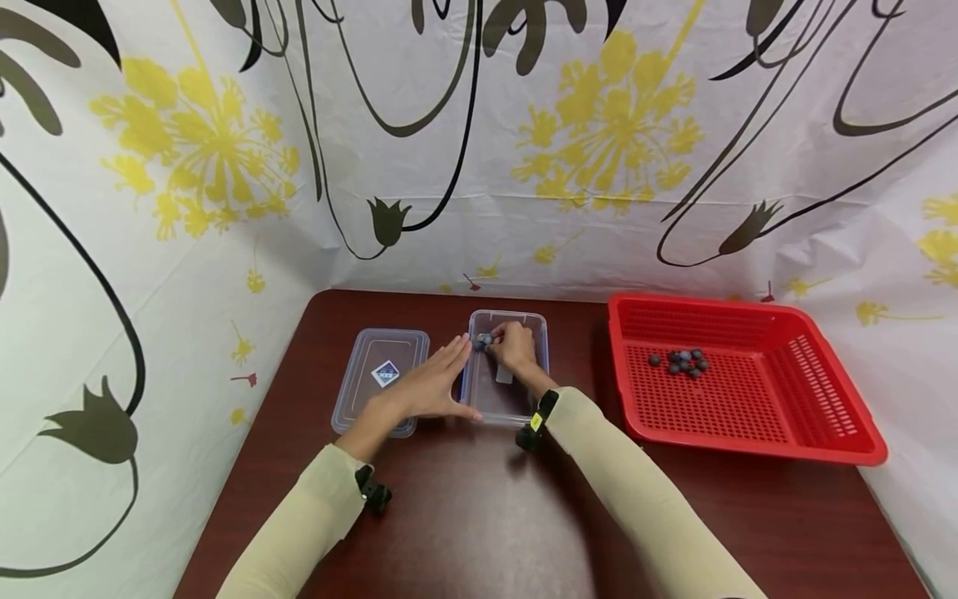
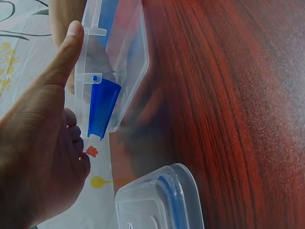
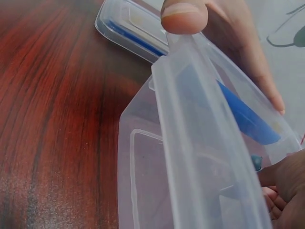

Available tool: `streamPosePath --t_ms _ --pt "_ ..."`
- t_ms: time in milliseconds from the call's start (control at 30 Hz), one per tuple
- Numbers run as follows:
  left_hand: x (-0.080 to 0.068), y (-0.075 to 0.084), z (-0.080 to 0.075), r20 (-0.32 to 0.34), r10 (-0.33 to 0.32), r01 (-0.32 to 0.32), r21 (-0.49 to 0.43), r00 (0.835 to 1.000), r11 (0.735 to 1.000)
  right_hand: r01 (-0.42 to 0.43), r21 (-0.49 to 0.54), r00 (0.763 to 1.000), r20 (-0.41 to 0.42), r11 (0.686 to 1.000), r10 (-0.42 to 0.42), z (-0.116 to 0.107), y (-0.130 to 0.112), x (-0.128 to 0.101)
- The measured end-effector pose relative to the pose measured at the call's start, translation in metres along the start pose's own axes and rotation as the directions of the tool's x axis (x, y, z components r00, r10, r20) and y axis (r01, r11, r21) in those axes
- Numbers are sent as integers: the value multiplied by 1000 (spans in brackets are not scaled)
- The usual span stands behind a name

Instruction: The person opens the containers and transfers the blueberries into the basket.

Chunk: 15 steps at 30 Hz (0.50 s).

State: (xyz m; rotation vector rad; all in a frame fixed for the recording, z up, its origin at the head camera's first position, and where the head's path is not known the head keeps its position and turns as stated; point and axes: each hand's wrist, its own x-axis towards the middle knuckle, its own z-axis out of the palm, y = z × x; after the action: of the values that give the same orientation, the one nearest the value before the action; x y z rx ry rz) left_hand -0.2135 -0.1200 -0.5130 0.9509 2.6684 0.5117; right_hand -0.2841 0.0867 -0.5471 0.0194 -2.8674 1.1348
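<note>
My left hand (image 1: 430,383) spans the left side of a clear plastic box (image 1: 503,408), fingers straight, with its thumb by the near corner. In the left wrist view, the thumb rests against the box's rim beside a blue clip (image 2: 102,107). The right hand (image 1: 516,345) reaches inside the box, fingers curled, and pinches a blueberry (image 3: 257,162) that is mostly hidden by the fingers. Beside its fingertips, a few blueberries (image 1: 482,340) sit at the box's far left. More blueberries (image 1: 684,359) lie in a red plastic basket (image 1: 748,441) on the right.
Left of the box lies a flat clear plastic piece (image 1: 382,345) with a blue-and-white label; whether it is a lid or a lidded box, I cannot tell. Everything stands on a dark red-brown table (image 1: 464,516). A patterned cloth (image 1: 449,166) hangs behind and along the sides.
</note>
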Motion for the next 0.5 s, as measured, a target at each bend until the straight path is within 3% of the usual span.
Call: streamPosePath --t_ms 500 --pt "1 2 0 -12 13 -13 19 1000 1000 62 -34 998 26 998 -61 -14 0 -1"
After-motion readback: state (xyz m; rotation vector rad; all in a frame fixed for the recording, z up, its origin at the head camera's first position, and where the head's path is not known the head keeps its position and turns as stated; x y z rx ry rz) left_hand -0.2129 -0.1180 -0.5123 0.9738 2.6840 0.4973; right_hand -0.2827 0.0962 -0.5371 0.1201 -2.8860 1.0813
